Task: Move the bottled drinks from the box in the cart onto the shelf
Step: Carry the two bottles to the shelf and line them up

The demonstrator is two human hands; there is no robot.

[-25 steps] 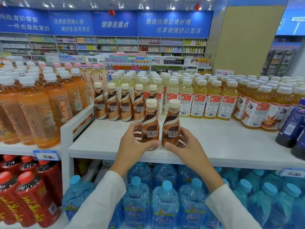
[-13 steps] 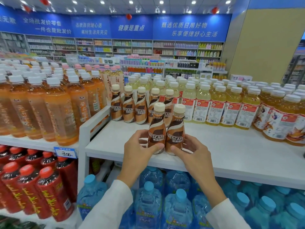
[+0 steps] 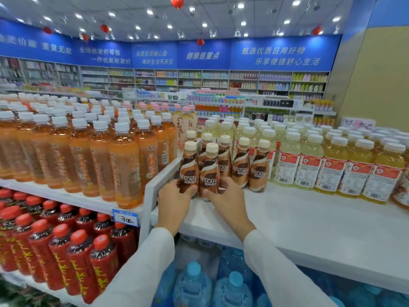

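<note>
Head view, drinks aisle. Both hands are up at the white shelf [image 3: 287, 218], at its left end beside the upright divider.

- Left hand [image 3: 174, 197]: fingers and thumb are curled round the lower body of 1 Nescafé bottle [image 3: 188, 171], thumb across the front.
- Right hand [image 3: 225, 196]: same grip on a 2nd Nescafé bottle [image 3: 209, 173], thumb in front, fingers wrapped behind.
- The 2 bottles stand upright, touching side by side. Their bases are at shelf level. Cannot tell if their weight is fully down on the board.
- Just behind them is a row of matching Nescafé bottles [image 3: 241, 167], 5 caps counted, so the held pair starts a front row.
- Neighbours: orange tea bottles [image 3: 124, 165] on the next bay to the left, pale yellow drinks [image 3: 329, 169] to the right. Bare board lies in front of the yellow drinks.
- Below: red-capped bottles [image 3: 62, 251], a 3.00 price tag [image 3: 126, 218] and blue water jugs [image 3: 192, 282].

Progress, as a judgement: some stock is already shelved and this pair is at the point of placement, not yet released. The cart and box are out of view, so the number left to move cannot be told. The open board suggests room for several more trips.
</note>
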